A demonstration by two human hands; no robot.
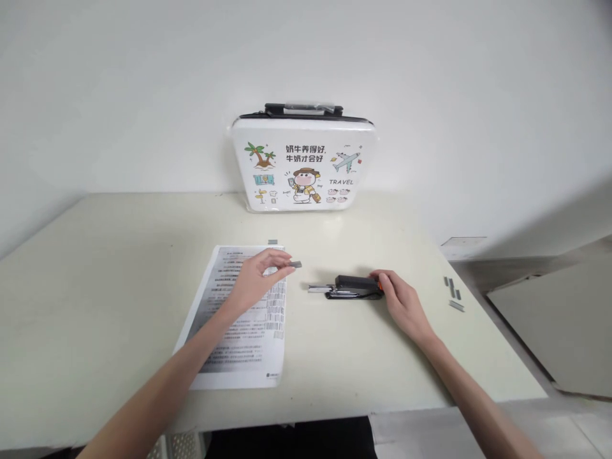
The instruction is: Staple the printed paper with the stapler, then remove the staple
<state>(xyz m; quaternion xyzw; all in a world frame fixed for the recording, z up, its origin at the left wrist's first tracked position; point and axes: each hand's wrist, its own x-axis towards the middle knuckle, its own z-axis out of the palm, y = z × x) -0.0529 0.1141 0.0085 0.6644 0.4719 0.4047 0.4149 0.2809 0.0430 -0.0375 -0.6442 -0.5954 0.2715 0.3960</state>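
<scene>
My left hand (261,277) pinches a short grey staple strip (296,264) between thumb and fingers, above the right edge of a printed paper sheet (234,366). To its right a black stapler (356,285) lies on the table, its metal tray sticking out on the left toward that strip. My right hand (399,299) grips the stapler's back end, where a bit of orange shows. Many staples line the sheet's right side. Another small grey staple strip (272,241) lies at the sheet's top edge.
A white case (306,137) with cartoon prints and a black handle stands against the wall at the back of the pale table (344,376). Several grey staple strips (456,306) lie near the table's right edge.
</scene>
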